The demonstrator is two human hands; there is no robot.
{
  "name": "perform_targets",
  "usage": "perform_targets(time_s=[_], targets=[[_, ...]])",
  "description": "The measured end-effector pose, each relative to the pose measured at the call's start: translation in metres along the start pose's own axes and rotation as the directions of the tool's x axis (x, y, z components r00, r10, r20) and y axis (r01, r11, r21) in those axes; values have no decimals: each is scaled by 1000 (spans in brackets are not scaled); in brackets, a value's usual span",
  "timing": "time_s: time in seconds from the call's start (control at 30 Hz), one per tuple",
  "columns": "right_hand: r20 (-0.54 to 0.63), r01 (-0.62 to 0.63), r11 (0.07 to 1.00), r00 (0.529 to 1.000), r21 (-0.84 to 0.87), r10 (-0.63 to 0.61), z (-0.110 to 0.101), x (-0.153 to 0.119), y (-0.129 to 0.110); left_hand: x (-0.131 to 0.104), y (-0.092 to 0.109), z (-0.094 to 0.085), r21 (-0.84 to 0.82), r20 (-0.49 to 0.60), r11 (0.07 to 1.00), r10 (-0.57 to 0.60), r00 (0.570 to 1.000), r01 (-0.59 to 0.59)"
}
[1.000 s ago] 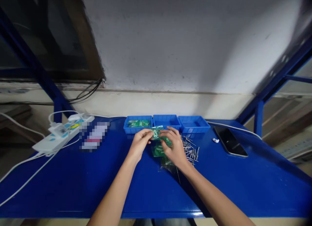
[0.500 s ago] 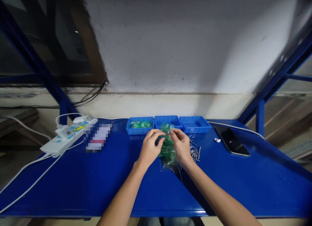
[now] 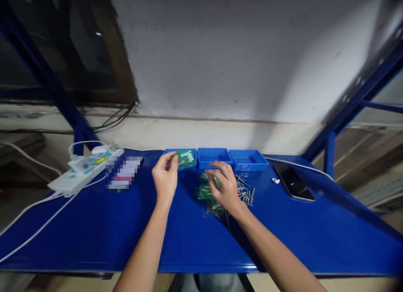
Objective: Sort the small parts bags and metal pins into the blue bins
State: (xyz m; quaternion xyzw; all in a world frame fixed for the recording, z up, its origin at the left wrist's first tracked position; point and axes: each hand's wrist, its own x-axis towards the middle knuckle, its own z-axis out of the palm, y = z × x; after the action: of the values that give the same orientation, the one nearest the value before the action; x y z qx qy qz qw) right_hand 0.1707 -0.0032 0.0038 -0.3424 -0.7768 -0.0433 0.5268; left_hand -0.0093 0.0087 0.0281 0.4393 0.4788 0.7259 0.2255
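My left hand (image 3: 165, 174) pinches a small clear plastic packet with green contents (image 3: 186, 159) by its left end. It is held over the left blue bin (image 3: 171, 150), hiding most of the inside. My right hand (image 3: 225, 185) hovers with bent fingers apart, above a pile of similar green packets (image 3: 204, 192) on the blue table. Below that pile lies a clear bag with darker pieces (image 3: 215, 209), which I cannot make out. Just right of my right hand, thin metal rods (image 3: 247, 195) are scattered.
A middle blue bin (image 3: 208, 157) and a right blue bin (image 3: 248, 161) continue the row along the wall. A phone (image 3: 294, 182) and a small white item (image 3: 275, 181) lie at right. At left are a power strip (image 3: 67, 181) with cables and a blurred-out flat item (image 3: 126, 174).
My left hand has moved left with a green packet, from the pile to the left bin. My right hand has let go of that packet and stays near the pile. The view shifted slightly.
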Motion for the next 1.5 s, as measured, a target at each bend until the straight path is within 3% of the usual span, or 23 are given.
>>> perform_targets(time_s=[0.03, 0.1, 0.2, 0.23, 0.3, 0.37, 0.4, 0.47, 0.6, 0.67, 0.73, 0.87, 0.97, 1.03, 1.1, 1.17, 1.2, 1.23, 1.33, 1.4, 1.43, 1.47, 1.5], targets=[[-25, -12, 1000, 1000, -8, 12, -3, 1, 2, 7, 4, -4, 74, -97, 993, 101, 990, -94], [-50, -57, 998, 997, -22, 56, -8, 3, 7, 23, 12, -11, 239, -239, 945, 278, 930, -221], [-30, -161, 985, 987, -58, 159, -13, 6, 17, 44, 16, -20, 465, -255, 814, 500, 828, -349], [-13, -198, 977, 980, -80, 198, -14, 7, 21, 47, 12, -21, 516, -192, 762, 548, 814, -391], [46, -262, 955, 962, -139, 270, -14, 6, 29, 47, -2, -22, 578, 35, 657, 573, 819, -484], [136, -288, 937, 939, -198, 317, -12, 5, 35, 37, -18, -19, 606, 285, 564, 504, 815, -561], [189, -284, 933, 926, -223, 327, -10, 3, 36, 29, -26, -16, 609, 355, 542, 466, 810, -579], [302, -248, 934, 897, -258, 322, -5, 0, 37, 12, -35, -7, 592, 418, 552, 413, 809, -587], [519, -152, 940, 800, -306, 299, 2, -4, 33, -15, -35, 12, 472, 574, 681, 246, 781, -560], [574, -132, 931, 755, -339, 316, 3, -5, 32, -21, -35, 17, 440, 650, 736, 133, 748, -514], [574, -109, 926, 757, -361, 313, 3, -5, 32, -23, -36, 18, 455, 674, 766, 36, 738, -454], [446, -93, 944, 863, -317, 235, 2, -3, 30, -21, -36, 15, 528, 596, 806, -129, 793, -266], [279, -134, 964, 940, -231, 198, 4, -2, 24, -16, -32, 13, 553, 463, 833, -324, 825, 16], [188, -142, 976, 967, -167, 174, 6, -4, 19, -11, -29, 11, 500, 403, 825, -489, 774, 262], [130, -133, 986, 981, -104, 146, 10, -6, 15, -7, -26, 9, 402, 418, 774, -630, 654, 489], [103, -118, 992, 987, -45, 122, 13, -9, 10, -3, -26, 6, 268, 498, 732, -661, 561, 626], [103, -117, 993, 988, -17, 119, 15, -10, 8, -1, -26, 5, 184, 535, 735, -632, 561, 652], [109, -128, 992, 986, 7, 126, 16, -10, 6, 0, -27, 4, 96, 554, 751, -586, 592, 654], [131, -252, 965, 962, 75, 241, 16, -9, 0, 0, -28, 5, -58, 510, 850, -425, 748, 523], [147, -421, 893, 905, 158, 400, 15, -5, -3, -2, -25, 6, -23, 470, 953, -256, 844, 302], [173, -520, 821, 854, 234, 491, 14, -3, -4, -4, -22, 6, 23, 478, 989, -139, 867, 146], [214, -612, 719, 790, 329, 574, 13, -1, -5, -6, -19, 6, 68, 503, 997, -10, 864, -28], [263, -681, 594, 723, 428, 639, 13, 1, -5, -8, -16, 7, 102, 542, 975, 112, 833, -197]])
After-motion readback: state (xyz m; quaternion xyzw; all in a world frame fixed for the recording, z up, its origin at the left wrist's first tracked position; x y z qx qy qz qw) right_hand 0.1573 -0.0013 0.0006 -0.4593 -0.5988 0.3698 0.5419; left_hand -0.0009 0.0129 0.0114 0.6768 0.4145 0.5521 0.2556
